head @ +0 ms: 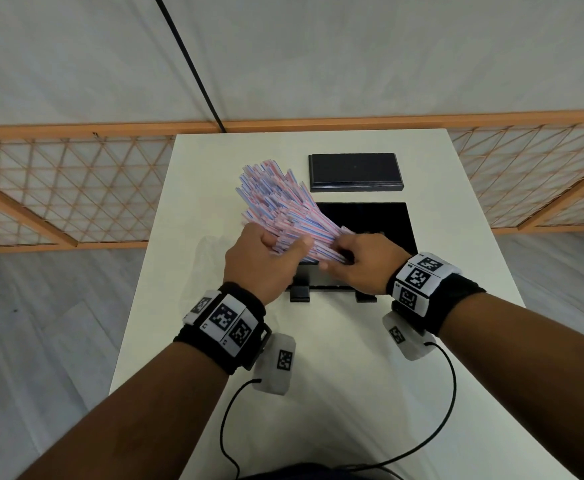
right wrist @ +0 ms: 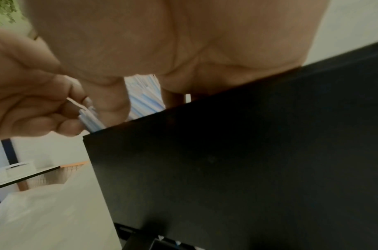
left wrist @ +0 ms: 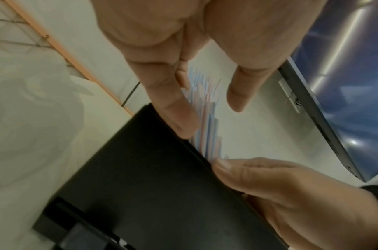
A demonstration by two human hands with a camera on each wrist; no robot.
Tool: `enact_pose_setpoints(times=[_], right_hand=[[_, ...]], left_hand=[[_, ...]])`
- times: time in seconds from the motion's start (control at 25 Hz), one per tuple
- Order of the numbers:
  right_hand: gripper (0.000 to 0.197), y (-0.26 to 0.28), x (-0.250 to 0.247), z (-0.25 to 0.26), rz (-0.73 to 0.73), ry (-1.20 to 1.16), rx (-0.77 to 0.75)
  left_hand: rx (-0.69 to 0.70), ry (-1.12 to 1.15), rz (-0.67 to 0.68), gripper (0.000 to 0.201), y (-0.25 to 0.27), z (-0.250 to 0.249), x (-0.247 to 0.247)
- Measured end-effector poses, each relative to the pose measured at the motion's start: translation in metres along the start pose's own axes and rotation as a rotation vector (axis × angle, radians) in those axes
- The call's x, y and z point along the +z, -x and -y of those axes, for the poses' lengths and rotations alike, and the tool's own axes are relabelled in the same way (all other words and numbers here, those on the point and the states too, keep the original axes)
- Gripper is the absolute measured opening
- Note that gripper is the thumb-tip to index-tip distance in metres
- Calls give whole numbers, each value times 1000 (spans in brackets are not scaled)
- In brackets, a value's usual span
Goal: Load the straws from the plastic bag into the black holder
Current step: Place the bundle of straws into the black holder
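Note:
A thick bundle of pink-and-blue striped straws fans up and to the left above the table. My left hand grips the bundle near its lower end, and the straws run between its fingers and thumb. My right hand holds the bottom ends of the straws at the near left rim of the open black holder. The holder stands right under both hands. The clear plastic bag lies crumpled on the table left of the holder, faint in the head view.
The holder's black lid lies flat behind it. The white table is narrow, with its edges close on both sides and an orange lattice fence beyond. Wrist camera cables trail over the table's near part.

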State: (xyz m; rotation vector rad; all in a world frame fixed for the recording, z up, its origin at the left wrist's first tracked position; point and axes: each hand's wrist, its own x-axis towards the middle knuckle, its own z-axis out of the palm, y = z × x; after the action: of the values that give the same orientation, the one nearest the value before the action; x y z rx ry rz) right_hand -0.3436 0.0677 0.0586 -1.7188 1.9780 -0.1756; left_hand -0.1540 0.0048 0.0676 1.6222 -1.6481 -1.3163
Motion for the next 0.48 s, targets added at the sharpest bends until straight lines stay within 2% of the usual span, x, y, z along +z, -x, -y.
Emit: enact_pose_setpoints(times=[0.12, 0.2, 0.28, 0.4, 0.48], right_hand=[[37, -6, 12, 0, -9, 46, -27], [52, -4, 17, 6, -34, 59, -34], [60, 0, 22, 13, -118, 77, -45], [50, 3, 19, 22, -209, 83, -56], [48, 3, 11, 23, -208, 27, -76]], left_hand=[[7, 11, -11, 58, -1, -2, 11], [9, 47, -43, 48, -4, -2, 17], [23, 102, -80, 34, -4, -5, 22], [45, 177, -127, 21, 0, -8, 25], [84, 185, -117, 23, 4, -8, 22]])
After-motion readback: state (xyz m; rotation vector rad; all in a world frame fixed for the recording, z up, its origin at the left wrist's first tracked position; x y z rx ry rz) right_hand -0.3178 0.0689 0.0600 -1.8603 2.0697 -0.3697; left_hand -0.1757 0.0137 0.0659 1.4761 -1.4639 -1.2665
